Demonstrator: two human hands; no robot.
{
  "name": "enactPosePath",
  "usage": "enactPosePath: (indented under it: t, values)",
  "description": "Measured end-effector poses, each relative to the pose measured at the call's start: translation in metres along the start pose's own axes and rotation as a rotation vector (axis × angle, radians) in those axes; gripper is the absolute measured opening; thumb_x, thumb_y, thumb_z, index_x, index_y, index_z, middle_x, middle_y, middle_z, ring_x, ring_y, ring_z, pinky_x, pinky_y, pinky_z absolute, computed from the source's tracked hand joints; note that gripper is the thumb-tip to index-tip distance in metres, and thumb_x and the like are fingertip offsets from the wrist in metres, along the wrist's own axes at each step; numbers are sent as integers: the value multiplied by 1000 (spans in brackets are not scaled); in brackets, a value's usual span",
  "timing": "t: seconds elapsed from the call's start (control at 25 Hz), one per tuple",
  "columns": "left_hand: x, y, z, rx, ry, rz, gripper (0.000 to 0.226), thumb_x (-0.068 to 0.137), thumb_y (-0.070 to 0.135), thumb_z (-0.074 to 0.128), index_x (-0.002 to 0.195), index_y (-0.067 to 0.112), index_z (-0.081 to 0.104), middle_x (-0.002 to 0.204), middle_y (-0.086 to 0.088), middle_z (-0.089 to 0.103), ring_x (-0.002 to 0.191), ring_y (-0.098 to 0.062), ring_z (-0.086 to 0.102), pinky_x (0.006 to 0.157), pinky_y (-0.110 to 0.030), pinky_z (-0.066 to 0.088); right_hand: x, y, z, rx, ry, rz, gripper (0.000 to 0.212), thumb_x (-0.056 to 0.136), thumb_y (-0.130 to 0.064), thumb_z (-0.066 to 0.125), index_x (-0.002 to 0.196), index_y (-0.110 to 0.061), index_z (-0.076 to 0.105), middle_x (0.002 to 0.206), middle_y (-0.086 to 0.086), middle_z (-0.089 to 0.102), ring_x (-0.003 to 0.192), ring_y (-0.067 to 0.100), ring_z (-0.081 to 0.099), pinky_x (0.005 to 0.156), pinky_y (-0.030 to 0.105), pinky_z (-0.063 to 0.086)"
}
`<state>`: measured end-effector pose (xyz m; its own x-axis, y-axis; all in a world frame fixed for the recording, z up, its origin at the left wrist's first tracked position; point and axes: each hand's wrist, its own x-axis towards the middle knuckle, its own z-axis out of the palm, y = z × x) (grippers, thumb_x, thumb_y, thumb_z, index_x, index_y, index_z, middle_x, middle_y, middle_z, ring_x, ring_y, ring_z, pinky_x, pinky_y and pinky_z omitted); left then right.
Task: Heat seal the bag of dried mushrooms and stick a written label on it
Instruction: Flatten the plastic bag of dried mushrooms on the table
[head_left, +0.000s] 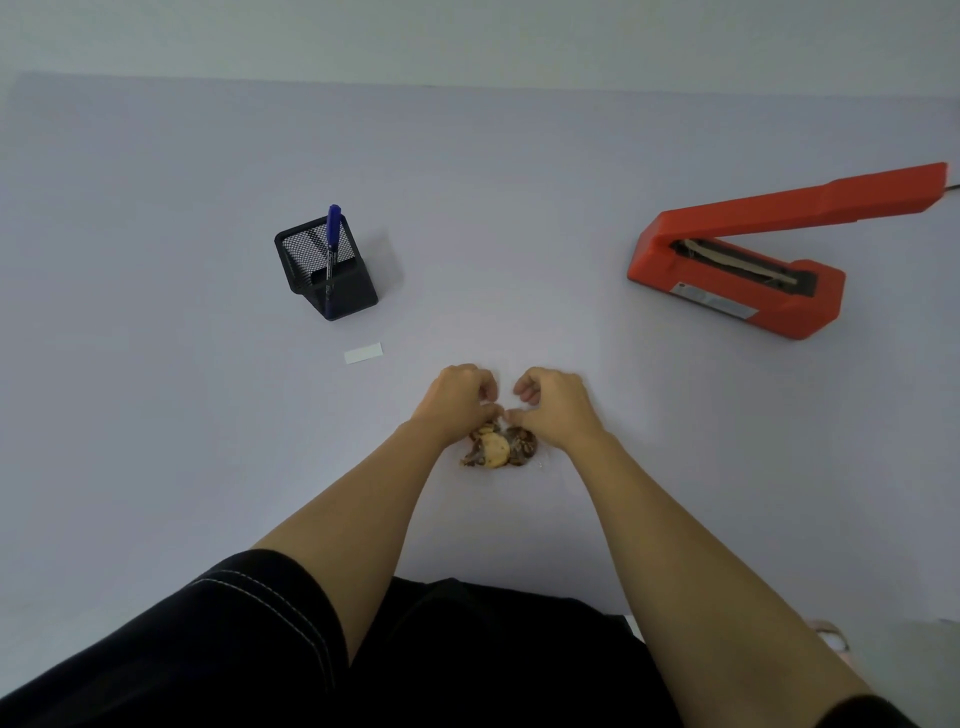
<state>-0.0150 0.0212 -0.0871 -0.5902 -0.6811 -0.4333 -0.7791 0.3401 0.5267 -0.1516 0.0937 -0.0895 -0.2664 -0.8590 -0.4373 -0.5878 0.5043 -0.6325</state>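
Mushrooms (491, 449), brown and tan, sit in a clear bag (522, 447) on the table (519, 208), right in front of the person. Left hand (460, 400) and right hand (553, 405) are close together, fingers curled, pinching the bag's top. The white label (363, 353) is blank. Writing on the red sealer (737, 275) is too small to read.

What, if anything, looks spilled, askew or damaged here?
Nothing stands out. The left hand and right hand pinch the bag at its top; the sealer sits open at right, the pen standing in its holder, the label flat. A tiny speck right of the bag may be a crumb.
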Motion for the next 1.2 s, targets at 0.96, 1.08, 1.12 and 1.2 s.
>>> enactPosePath:
  t: [0.96, 1.08, 1.12, 1.2]
  values:
    - [-8, -21, 7, 9, 88, 108, 27, 86, 6, 59, 112, 11, 67, 119, -11, 57, 109, -30, 48, 93, -29, 36, -9, 4, 3, -105, 17, -152, 25, 81, -8, 65, 106, -13, 69, 107, 6, 62, 100, 21, 58, 88, 28, 46]
    - [-6, -21, 4, 75, 32, 123, 36, 90, 11, 55, 125, 19, 60, 139, -6, 44, 125, -29, 35, 105, -34, 29, -7, 5, -1, -205, 18, -183, 45, 81, -16, 67, 124, -13, 56, 123, 6, 52, 116, 25, 46, 97, 35, 40]
    - [-5, -21, 2, 102, 14, 122, 39, 90, 13, 55, 128, 21, 57, 143, -4, 40, 128, -28, 31, 107, -35, 28, -7, 5, -3, -236, 13, -177, 50, 80, -20, 67, 128, -14, 52, 127, 5, 49, 118, 25, 43, 98, 37, 39]
    - [-3, -20, -1, 130, -1, 103, 43, 90, 17, 54, 132, 23, 52, 147, -2, 35, 131, -27, 27, 109, -36, 27, -5, 4, -6, -275, 5, -140, 58, 80, -26, 67, 133, -16, 46, 134, 3, 44, 123, 24, 39, 100, 41, 37]
